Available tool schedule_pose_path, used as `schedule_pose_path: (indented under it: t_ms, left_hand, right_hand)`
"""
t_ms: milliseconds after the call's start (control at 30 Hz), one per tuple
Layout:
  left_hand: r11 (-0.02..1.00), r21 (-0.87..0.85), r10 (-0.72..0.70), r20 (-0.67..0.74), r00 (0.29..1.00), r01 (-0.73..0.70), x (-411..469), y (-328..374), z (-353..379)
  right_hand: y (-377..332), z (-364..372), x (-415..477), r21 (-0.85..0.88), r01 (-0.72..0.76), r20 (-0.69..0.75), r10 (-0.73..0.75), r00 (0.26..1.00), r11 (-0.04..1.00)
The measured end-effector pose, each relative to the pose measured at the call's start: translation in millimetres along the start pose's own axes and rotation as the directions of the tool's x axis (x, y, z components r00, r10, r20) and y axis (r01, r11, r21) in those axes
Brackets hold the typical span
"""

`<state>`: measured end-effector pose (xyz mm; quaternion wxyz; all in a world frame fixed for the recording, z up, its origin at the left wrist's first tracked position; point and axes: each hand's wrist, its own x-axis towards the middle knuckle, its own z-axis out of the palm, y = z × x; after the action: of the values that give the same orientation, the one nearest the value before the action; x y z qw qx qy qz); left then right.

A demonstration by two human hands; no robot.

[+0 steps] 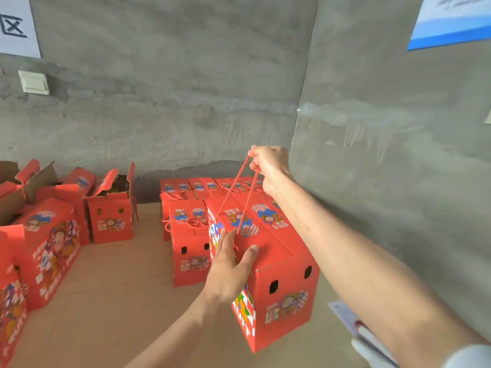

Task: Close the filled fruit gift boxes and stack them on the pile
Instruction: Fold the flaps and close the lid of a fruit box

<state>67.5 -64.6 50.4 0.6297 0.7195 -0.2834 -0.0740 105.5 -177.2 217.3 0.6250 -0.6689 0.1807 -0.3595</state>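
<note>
A closed red fruit gift box (281, 266) hangs in the air in front of me. My right hand (268, 162) grips its red rope handle (245, 192) from above, the cord pulled taut. My left hand (229, 269) lies against the box's near top edge, fingers fairly straight, thumb on the lid. Behind the box, in the corner, stands the pile of closed red boxes (190, 235), with handles lying on their lids.
At the left sit open red boxes (111, 208) with flaps up and a closed box (50, 248) lying near them, on a tan board floor (119, 301). Grey concrete walls (372, 155) meet in a corner behind the pile. Papers (345, 314) lie at the lower right.
</note>
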Motion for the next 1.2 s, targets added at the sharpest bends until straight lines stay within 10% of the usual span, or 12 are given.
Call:
schedule_pose_path:
  t_ms: [167, 367, 800, 1000, 1067, 1200]
  left_hand:
    - [0.968, -0.027, 0.248, 0.259, 0.934, -0.249, 50.1, 23.8, 24.4]
    - [0.909, 0.191, 0.345, 0.156, 0.926, -0.371, 129.8, 19.9, 79.0]
    - [0.848, 0.526, 0.119, -0.065, 0.991, -0.067, 350.2, -35.7, 138.1]
    - [0.788, 0.613, 0.101, -0.044, 0.994, -0.053, 433.4, -46.1, 129.8]
    - [0.807, 0.581, 0.147, -0.024, 0.989, -0.106, 443.1, -52.3, 129.2]
    - [0.903, 0.390, 0.216, -0.043, 0.975, -0.183, 436.5, -76.8, 127.7]
  right_hand:
    - [-25.7, -28.2, 60.5, 0.064, 0.107, -0.048, -0.104, 0.993, 0.992]
    - [-20.5, -56.4, 147.8, 0.058, 0.175, 0.071, -0.179, 0.981, 0.983]
    - [40.7, -70.6, 336.0, -0.205, 0.420, 0.394, -0.318, 0.862, 0.884]
    - [160.7, -87.1, 373.1, -0.662, 0.507, 0.532, -0.131, 0.837, 0.552]
    - [218.5, -95.2, 357.9, -0.735, 0.580, 0.509, -0.279, 0.814, 0.351]
    - [299.0, -108.2, 314.3, -0.637, 0.677, 0.375, -0.619, 0.691, 0.370]
